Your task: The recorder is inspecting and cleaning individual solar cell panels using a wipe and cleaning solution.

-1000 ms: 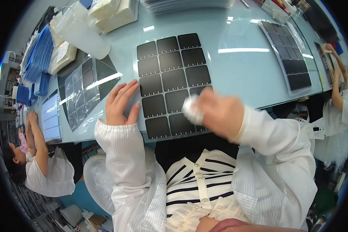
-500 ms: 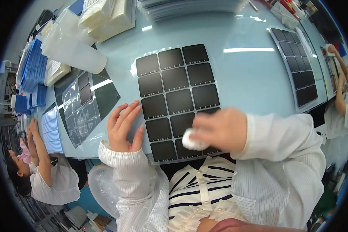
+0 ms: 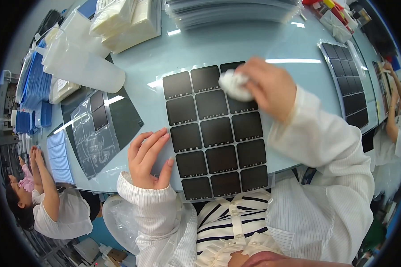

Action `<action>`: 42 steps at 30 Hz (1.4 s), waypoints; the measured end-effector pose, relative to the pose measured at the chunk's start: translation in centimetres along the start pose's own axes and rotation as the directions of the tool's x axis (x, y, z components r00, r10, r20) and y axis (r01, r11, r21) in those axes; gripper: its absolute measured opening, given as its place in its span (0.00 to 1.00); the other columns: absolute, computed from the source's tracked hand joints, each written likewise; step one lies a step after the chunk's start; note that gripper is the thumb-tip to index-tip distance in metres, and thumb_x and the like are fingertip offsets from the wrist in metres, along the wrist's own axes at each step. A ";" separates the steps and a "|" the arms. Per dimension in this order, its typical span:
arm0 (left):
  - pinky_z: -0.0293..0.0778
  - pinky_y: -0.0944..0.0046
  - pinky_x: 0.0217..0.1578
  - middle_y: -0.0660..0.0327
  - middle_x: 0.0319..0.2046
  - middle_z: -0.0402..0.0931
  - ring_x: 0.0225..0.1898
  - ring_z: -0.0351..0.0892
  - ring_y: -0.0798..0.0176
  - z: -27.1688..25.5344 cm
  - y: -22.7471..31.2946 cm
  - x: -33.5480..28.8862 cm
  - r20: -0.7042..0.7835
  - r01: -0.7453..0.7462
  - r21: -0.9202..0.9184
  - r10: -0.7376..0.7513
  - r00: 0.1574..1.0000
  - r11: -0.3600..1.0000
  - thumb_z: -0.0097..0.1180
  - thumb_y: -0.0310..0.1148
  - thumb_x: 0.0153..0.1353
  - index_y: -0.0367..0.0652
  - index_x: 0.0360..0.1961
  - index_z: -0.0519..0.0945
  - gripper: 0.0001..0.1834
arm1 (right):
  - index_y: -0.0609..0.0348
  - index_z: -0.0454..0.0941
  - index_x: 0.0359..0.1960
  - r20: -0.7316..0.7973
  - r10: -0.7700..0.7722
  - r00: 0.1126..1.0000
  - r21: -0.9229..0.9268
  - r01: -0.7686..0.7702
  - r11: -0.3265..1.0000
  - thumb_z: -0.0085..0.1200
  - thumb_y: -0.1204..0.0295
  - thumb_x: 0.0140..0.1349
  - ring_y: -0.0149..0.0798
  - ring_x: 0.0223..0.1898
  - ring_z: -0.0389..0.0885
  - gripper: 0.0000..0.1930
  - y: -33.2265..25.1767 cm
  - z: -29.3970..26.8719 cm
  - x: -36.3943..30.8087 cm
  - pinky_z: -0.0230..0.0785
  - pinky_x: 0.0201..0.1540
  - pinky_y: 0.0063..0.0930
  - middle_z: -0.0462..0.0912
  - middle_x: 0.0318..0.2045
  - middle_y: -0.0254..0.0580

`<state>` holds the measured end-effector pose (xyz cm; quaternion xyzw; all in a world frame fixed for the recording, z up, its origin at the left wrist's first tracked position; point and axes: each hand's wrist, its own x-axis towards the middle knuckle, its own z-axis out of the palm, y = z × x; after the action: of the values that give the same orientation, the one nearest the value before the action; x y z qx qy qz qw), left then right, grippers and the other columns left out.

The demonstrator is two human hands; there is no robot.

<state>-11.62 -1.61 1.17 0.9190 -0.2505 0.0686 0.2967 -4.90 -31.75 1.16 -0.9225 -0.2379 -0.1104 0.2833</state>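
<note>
In front of me on the table lies a sheet of dark rectangular panels (image 3: pixel 216 130), set in rows of three on a clear backing. My right hand (image 3: pixel 270 89) is closed around a wad of white cloth (image 3: pixel 235 85) over the sheet's far right corner; the wad covers part of the panels there. At the sheet's left edge rests my left hand (image 3: pixel 149 159), its fingers stretched out and the fingertips touching the edge. It holds nothing.
A translucent squeeze bottle (image 3: pixel 84 66) lies tilted at the left, near packs of cream wipes (image 3: pixel 133 26). Stacked clear sheets (image 3: pixel 231 13) fill the far edge. More panel sheets (image 3: pixel 345 84) lie at the right. A co-worker (image 3: pixel 60 209) sits at the left.
My right hand has carried the white wad from the sheet's near right part up to its far right corner. My left hand stays at the left edge.
</note>
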 end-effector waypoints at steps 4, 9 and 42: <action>0.61 0.57 0.52 0.59 0.47 0.75 0.49 0.68 0.52 0.2 -0.4 0.0 -0.003 -0.010 0.015 0.010 1.000 1.000 0.56 0.27 0.41 0.39 0.45 0.77 0.24 | 0.63 0.72 0.34 0.043 0.004 0.999 0.078 -0.007 0.997 0.48 0.83 0.48 0.50 0.30 0.77 0.10 -2.2 0.6 -1.3 0.71 0.29 0.33 0.74 0.32 0.47; 0.62 0.57 0.52 0.60 0.47 0.75 0.49 0.68 0.52 -0.4 -0.3 -0.5 -0.023 0.005 0.016 -0.004 1.000 1.000 0.56 0.28 0.41 0.40 0.45 0.77 0.24 | 0.61 0.71 0.33 0.032 -0.077 0.997 -0.073 0.079 0.994 0.49 0.80 0.48 0.50 0.21 0.76 0.09 -3.2 1.7 -1.0 0.70 0.24 0.35 0.74 0.28 0.47; 0.59 0.56 0.55 0.63 0.51 0.72 0.54 0.66 0.54 0.4 -1.2 -1.5 -0.049 -0.109 0.026 0.110 0.993 0.994 0.56 0.27 0.49 0.44 0.48 0.75 0.21 | 0.57 0.71 0.38 -0.200 0.098 0.975 -0.170 -0.133 0.976 0.48 0.80 0.50 0.59 0.32 0.75 0.11 1.0 1.6 -0.3 0.70 0.32 0.41 0.76 0.31 0.51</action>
<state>-12.30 -0.41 -0.17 0.9053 -0.2921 0.1106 0.2878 -4.53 -31.60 -0.72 -0.9421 -0.1444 -0.2026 0.2248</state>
